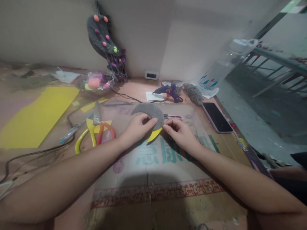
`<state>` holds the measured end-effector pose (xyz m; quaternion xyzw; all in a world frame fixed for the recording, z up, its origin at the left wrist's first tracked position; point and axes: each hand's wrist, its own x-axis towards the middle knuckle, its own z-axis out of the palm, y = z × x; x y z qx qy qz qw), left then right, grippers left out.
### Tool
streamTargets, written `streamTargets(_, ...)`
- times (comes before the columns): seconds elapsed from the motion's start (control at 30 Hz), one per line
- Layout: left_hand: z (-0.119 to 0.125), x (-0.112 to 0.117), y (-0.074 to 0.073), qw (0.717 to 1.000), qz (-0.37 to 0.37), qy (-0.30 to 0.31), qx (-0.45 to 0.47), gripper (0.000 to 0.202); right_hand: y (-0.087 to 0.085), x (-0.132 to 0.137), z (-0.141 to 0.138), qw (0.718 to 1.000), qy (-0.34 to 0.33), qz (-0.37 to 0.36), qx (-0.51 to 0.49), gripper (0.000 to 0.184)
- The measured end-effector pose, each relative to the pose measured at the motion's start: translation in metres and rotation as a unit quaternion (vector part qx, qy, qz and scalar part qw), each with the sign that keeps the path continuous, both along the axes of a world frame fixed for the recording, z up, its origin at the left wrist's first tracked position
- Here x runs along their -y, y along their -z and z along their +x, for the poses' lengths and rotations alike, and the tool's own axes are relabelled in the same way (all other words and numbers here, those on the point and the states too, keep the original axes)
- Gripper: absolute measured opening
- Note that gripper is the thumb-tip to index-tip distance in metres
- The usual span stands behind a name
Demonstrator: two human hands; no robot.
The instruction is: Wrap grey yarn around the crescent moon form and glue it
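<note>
A crescent of yellow card is mostly covered by grey yarn, leaving its lower tip bare. My left hand is closed on the crescent, thumb pressed on the grey face. At the right edge, where grey meets yellow, my right hand pinches the yarn with thumb and forefinger; the strand itself is too fine to make out. Just behind the right fingers lie small pink-handled snips. Beneath both hands is a cardboard sheet with green and red print.
Scissors and yellow card lie left. Behind are a bowl of soft pieces, a glue gun with its cord, and a yarn bundle. A phone and bottle stand right; a decorated grey crescent hangs behind.
</note>
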<state>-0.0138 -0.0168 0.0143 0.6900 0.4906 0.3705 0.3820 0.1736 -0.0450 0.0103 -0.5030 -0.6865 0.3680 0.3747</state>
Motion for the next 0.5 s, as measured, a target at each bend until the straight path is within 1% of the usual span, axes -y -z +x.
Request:
streamTargets(0.27, 0.0002, -0.0005, -0.001, 0.999, -0.042, 0.012, 0.023, 0.036, -0.0039, -0.0002, -0.0011, 1.0, 0.003, 0.02, 0.011, 0.014)
streamTargets(0.33, 0.0005, -0.0007, -0.0013, 0.999, -0.043, 0.01, 0.026, 0.037, -0.0023, -0.0004, -0.0007, 1.0, 0.003, 0.026, 0.007, 0.018)
streamTargets(0.4, 0.0008, -0.0005, -0.0019, 0.998, -0.048, 0.01, 0.032, 0.037, -0.0008, -0.001, 0.0, 1.0, 0.009, 0.008, -0.025, 0.025)
streamTargets(0.5, 0.0012, 0.0002, -0.0033, 0.998, -0.058, 0.008, 0.035, 0.036, -0.0018, -0.0021, 0.0019, 0.991, 0.041, -0.031, -0.126, 0.03)
